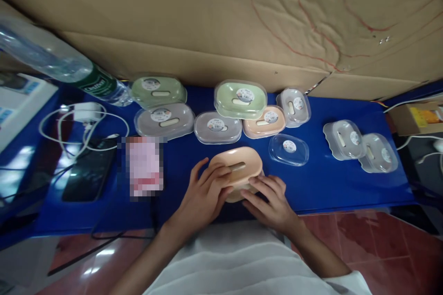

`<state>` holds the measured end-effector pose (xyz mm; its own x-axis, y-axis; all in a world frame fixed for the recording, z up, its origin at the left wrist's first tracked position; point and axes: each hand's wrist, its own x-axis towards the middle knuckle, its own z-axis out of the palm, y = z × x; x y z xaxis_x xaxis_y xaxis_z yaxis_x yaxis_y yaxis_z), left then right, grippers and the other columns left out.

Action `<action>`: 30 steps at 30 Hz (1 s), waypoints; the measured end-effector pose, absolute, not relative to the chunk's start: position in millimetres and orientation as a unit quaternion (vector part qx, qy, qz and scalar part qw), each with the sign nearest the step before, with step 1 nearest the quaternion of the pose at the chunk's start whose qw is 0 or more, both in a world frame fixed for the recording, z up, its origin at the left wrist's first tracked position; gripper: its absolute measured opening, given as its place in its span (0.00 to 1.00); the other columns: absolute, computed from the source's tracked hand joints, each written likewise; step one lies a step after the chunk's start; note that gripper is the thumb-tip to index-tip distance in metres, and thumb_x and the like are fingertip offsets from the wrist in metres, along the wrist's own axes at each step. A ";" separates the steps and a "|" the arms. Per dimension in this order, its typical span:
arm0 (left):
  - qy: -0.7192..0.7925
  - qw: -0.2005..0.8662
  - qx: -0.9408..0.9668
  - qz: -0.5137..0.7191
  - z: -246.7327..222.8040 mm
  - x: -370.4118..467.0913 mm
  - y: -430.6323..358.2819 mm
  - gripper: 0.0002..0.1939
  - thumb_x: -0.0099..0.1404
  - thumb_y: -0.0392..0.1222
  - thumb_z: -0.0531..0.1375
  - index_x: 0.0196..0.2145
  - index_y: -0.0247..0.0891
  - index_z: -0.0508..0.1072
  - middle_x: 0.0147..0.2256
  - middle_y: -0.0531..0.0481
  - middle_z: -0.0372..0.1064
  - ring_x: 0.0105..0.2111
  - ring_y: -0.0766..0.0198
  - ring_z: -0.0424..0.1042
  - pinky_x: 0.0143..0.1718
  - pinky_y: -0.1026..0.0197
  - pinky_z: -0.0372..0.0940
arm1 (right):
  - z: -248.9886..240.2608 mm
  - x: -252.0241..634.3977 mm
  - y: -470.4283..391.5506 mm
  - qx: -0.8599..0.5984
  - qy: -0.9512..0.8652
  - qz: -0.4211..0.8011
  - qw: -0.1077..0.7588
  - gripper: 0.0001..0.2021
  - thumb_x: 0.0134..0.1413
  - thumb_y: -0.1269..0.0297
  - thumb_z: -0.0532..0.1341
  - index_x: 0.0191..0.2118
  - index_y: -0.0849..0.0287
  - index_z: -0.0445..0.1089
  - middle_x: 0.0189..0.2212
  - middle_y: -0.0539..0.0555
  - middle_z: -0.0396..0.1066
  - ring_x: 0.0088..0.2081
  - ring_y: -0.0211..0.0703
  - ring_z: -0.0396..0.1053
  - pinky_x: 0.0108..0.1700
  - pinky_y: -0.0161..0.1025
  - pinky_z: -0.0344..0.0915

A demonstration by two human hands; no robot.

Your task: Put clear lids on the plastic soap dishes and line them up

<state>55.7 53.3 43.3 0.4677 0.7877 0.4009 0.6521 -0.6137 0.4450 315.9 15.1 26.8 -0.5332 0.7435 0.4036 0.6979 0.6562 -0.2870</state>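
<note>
An orange soap-box-like tray (247,159) with a brownish slot is held near the table's front edge, tilted over a paler base part (237,193). My left hand (207,189) grips its left side, fingers on the top and thumb below. On the right side, my right hand (268,198) has its fingertips at the tray's edge and against the lower part. A clear lid (289,150) with a round label lies just behind my right hand. Behind the tray sit a lidded grey box (218,127) and a lidded orange box (265,122).
Lidded green boxes (240,99) and grey ones stand along the cardboard wall (173,18). Two grey boxes (344,139) are at the right. To the left are a bottle (69,62), a charger with cable (88,113), a phone (90,170) and a blurred pink item (144,166).
</note>
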 end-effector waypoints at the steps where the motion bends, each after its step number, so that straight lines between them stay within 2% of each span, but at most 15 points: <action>1: 0.431 0.105 0.846 0.297 43.2 50.1 50.7 0.07 0.79 0.34 0.58 0.52 0.41 0.67 0.51 0.43 0.81 0.57 0.53 0.79 0.68 0.38 0.60 | 25.6 315.0 13.9 -0.409 -0.881 0.045 0.234 0.19 0.68 0.64 0.70 0.61 0.45 0.77 0.59 0.55 0.80 0.61 0.50 0.74 0.66 0.52 0.65; 5: 0.471 0.081 0.826 0.299 38.8 20.4 34.1 0.10 0.78 0.31 0.59 0.52 0.42 0.68 0.51 0.45 0.81 0.57 0.53 0.78 0.68 0.40 0.62 | 23.9 313.1 11.2 -0.402 -0.896 0.082 0.167 0.14 0.74 0.62 0.65 0.60 0.48 0.76 0.61 0.55 0.79 0.62 0.51 0.74 0.66 0.54 0.61; 9: 0.505 0.081 0.812 0.281 28.5 -1.9 18.1 0.09 0.78 0.32 0.59 0.53 0.41 0.68 0.54 0.41 0.80 0.59 0.52 0.77 0.67 0.40 0.63 | 21.3 310.5 14.2 -0.468 -0.863 0.073 0.174 0.13 0.75 0.66 0.62 0.60 0.51 0.76 0.63 0.55 0.78 0.60 0.49 0.75 0.62 0.51 0.61; 12: 0.511 0.066 0.814 0.269 21.1 -5.5 14.2 0.10 0.79 0.32 0.57 0.54 0.41 0.68 0.57 0.40 0.79 0.62 0.51 0.75 0.68 0.39 0.62 | 21.1 305.4 19.4 -0.513 -0.841 0.045 0.164 0.16 0.77 0.64 0.59 0.64 0.52 0.73 0.67 0.58 0.74 0.59 0.53 0.75 0.59 0.52 0.64; 16: 0.504 0.031 0.826 0.251 14.2 -5.5 17.1 0.17 0.77 0.28 0.54 0.58 0.41 0.70 0.59 0.41 0.78 0.62 0.50 0.76 0.72 0.37 0.58 | 31.3 320.5 32.1 -0.525 -0.834 0.021 0.165 0.21 0.77 0.64 0.56 0.69 0.48 0.70 0.73 0.59 0.66 0.64 0.56 0.71 0.59 0.54 0.67; 20: 0.493 0.014 0.839 0.229 12.7 -6.0 21.4 0.27 0.71 0.23 0.52 0.63 0.42 0.71 0.60 0.42 0.78 0.63 0.49 0.75 0.74 0.36 0.54 | 42.3 392.0 60.9 -0.641 -0.734 -0.104 0.200 0.22 0.73 0.60 0.57 0.69 0.50 0.71 0.75 0.62 0.60 0.68 0.67 0.65 0.64 0.65 0.64; 23: 0.491 0.010 0.838 0.237 16.1 -0.1 22.7 0.29 0.70 0.24 0.53 0.64 0.44 0.72 0.61 0.41 0.77 0.64 0.49 0.75 0.75 0.35 0.53 | 40.0 458.4 90.5 -0.740 -0.635 -0.140 0.172 0.27 0.73 0.52 0.56 0.71 0.57 0.69 0.77 0.69 0.55 0.72 0.76 0.58 0.65 0.76 0.60; 26: 0.484 0.007 0.836 0.260 19.7 10.8 21.9 0.24 0.74 0.27 0.54 0.62 0.44 0.72 0.62 0.42 0.76 0.64 0.49 0.74 0.74 0.36 0.54 | 33.1 501.1 114.8 -0.767 -0.616 -0.110 0.141 0.34 0.70 0.46 0.59 0.72 0.61 0.65 0.75 0.74 0.58 0.72 0.77 0.57 0.66 0.78 0.58; 30: 0.472 -0.004 0.838 0.273 18.2 24.4 17.8 0.17 0.77 0.33 0.57 0.59 0.43 0.74 0.61 0.40 0.76 0.64 0.48 0.73 0.72 0.36 0.56 | 32.0 515.8 132.8 -0.743 -0.640 -0.101 0.165 0.27 0.72 0.51 0.57 0.67 0.61 0.71 0.66 0.71 0.71 0.67 0.72 0.66 0.66 0.70 0.60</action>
<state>24.4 17.8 18.2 0.4056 0.7894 0.4609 0.7936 -0.5543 0.2510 515.8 132.8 32.0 0.1595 0.9184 0.3620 0.9853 -0.1255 -0.1157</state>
